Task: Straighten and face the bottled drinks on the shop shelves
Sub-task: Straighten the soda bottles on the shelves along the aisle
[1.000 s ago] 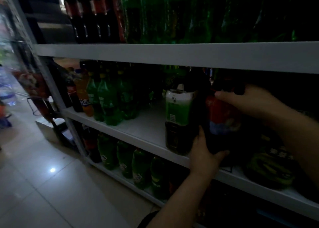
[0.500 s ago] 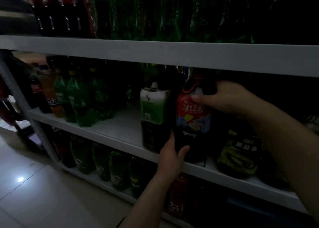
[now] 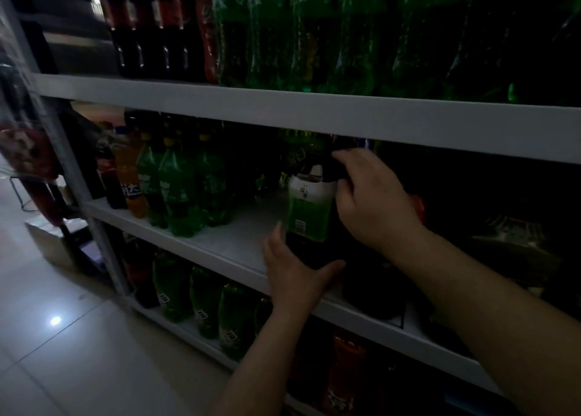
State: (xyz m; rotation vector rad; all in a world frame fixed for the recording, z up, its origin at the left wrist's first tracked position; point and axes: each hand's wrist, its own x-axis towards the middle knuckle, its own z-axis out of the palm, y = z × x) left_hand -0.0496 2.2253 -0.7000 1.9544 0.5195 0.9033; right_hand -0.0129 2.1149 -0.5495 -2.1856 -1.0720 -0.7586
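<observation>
A large dark tea bottle with a white and green label [image 3: 308,208] stands upright on the middle shelf [image 3: 239,245]. My left hand [image 3: 295,271] cups its dark base from the front. My right hand [image 3: 371,201] wraps the bottle's shoulder and right side. Behind my right hand, a red-labelled bottle [image 3: 419,208] shows only as a sliver. Green soda bottles [image 3: 179,192] and an orange soda bottle [image 3: 129,183] stand in a cluster at the shelf's left end.
The top shelf [image 3: 283,107] carries dark cola bottles [image 3: 147,31] and packs of green bottles [image 3: 314,31]. More green bottles [image 3: 201,299] line the bottom shelf. To the right the shelf is very dark. A tiled floor [image 3: 63,337] lies at the left.
Both hands have shifted left from the red-labelled bottle to the green-labelled tea bottle. The camera view has swung slightly right.
</observation>
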